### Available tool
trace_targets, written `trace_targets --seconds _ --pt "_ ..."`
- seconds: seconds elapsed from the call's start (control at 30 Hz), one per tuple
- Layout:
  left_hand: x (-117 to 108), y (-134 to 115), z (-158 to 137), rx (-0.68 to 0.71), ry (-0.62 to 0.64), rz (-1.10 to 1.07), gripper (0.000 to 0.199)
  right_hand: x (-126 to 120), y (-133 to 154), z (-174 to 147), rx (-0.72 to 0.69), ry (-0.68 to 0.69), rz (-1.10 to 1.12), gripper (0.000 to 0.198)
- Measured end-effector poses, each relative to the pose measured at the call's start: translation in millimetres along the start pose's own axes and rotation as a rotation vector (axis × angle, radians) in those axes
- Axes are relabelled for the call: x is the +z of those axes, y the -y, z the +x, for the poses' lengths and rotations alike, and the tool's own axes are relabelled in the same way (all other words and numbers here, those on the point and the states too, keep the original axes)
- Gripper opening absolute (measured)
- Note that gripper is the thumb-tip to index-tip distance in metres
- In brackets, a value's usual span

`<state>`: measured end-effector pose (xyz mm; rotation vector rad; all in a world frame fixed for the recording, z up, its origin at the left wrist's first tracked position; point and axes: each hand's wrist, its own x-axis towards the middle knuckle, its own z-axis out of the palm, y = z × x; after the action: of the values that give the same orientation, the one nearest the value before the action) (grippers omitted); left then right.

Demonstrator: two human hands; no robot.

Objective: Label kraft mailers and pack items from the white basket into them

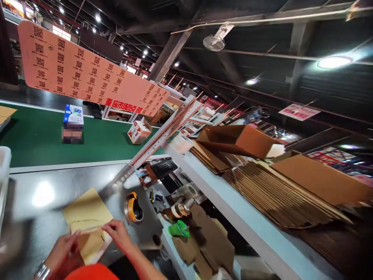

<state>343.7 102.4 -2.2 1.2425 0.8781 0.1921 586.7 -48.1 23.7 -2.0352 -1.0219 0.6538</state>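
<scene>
A yellow kraft envelope (87,210) lies tilted on the shiny metal table, low in the view. Its near part is lifted, and a pale strip runs along the edge between my hands. My left hand (62,251), with a metal watch band at the wrist, pinches the left end of that edge; motion blurs it slightly. At the right end, my right hand (119,233) has thumb and fingertips closed on the same envelope. To the right of my right hand sits a yellow and black tape dispenser (134,208).
Beyond the metal table (116,206) runs a green conveyor belt (105,136) with a blue-white box (73,114) and a white-orange carton (139,132). A slanted post (163,136) and a shelf of flattened cardboard (274,190) stand right. Below is a green cup (178,229).
</scene>
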Motion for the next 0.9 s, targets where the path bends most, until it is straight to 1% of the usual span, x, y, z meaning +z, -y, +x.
trace_targets --seconds 0.07,0.1,0.13,0.2,0.23,0.27,0.33,0.37,0.4,0.47,0.5,0.57,0.63,0.7,0.8,0.9 --pt "-14 3 4 0.260 -0.209 0.213 0.067 -1 0 5 0.006 0.024 0.018 0.052" --pt "-19 4 8 0.385 -0.296 0.248 0.063 -3 1 6 0.003 0.038 0.026 0.052" --pt "-24 6 12 0.505 -0.340 0.253 0.058 -6 1 7 -0.009 0.057 0.032 0.051" --pt "-27 8 20 0.704 -0.293 0.236 0.045 -14 3 8 -0.072 0.112 -0.008 0.050" --pt "-26 8 23 0.769 -0.264 0.234 0.045 -20 4 7 -0.107 0.144 -0.044 0.050" --pt "-23 6 24 0.820 -0.251 0.235 0.049 -26 6 7 -0.143 0.168 -0.093 0.052" --pt "-14 -3 22 0.918 -0.258 0.254 0.050 -37 11 6 -0.242 0.165 -0.197 0.050" --pt "-8 -9 18 0.971 -0.267 0.279 0.048 -39 15 6 -0.321 0.147 -0.222 0.048" --pt "-2 -17 14 1.025 -0.264 0.319 0.044 -40 21 6 -0.417 0.134 -0.221 0.051" --pt "11 -34 3 1.123 -0.243 0.410 0.037 -34 36 5 -0.624 0.164 -0.148 0.064" --pt "18 -42 -2 1.159 -0.230 0.447 0.035 -29 46 4 -0.706 0.191 -0.086 0.061" --pt "29 -55 -12 1.193 -0.222 0.485 0.032 -17 65 1 -0.794 0.202 0.017 0.037" --pt "38 -63 -20 1.184 -0.229 0.487 0.031 -11 82 -3 -0.810 0.160 0.087 0.019" --pt "44 -67 -26 1.154 -0.233 0.488 0.031 -13 91 -6 -0.802 0.151 0.101 0.014" --pt "45 -73 -33 1.103 -0.202 0.458 0.030 -32 85 -8 -0.796 0.143 0.061 0.018" --pt "38 -82 -37 1.082 -0.179 0.351 0.028 -64 61 -9 -0.738 0.076 0.054 0.021"
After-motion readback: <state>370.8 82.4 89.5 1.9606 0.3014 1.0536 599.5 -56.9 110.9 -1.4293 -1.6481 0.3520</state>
